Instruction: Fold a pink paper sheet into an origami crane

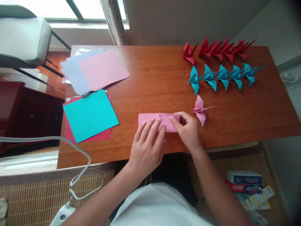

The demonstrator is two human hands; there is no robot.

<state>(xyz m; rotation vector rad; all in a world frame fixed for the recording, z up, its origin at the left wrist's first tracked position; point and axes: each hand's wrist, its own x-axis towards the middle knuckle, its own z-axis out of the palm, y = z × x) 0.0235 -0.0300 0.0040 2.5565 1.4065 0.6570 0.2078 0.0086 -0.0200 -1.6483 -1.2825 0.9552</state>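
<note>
A sheet of pink origami paper [148, 117], folded into a long rectangle, lies near the front edge of the wooden table. My left hand [149, 141] rests flat on it, fingers spread across its lower middle. At the paper's right end, my right hand [187, 128] pinches the edge between thumb and fingers, the thumb on top. A finished pink paper crane [199, 110] stands just to the right of my right hand. Behind it are a row of blue paper cranes [222, 77] and a row of red paper cranes [216, 49].
Left on the table [150, 84] lie a turquoise sheet [91, 116] over red sheets [104, 135], and pink sheets [105, 67] over pale blue ones [72, 75]. A white cable [84, 150] runs to a power strip [63, 215]. Boxes [244, 180] sit lower right; a chair [23, 40] stands upper left.
</note>
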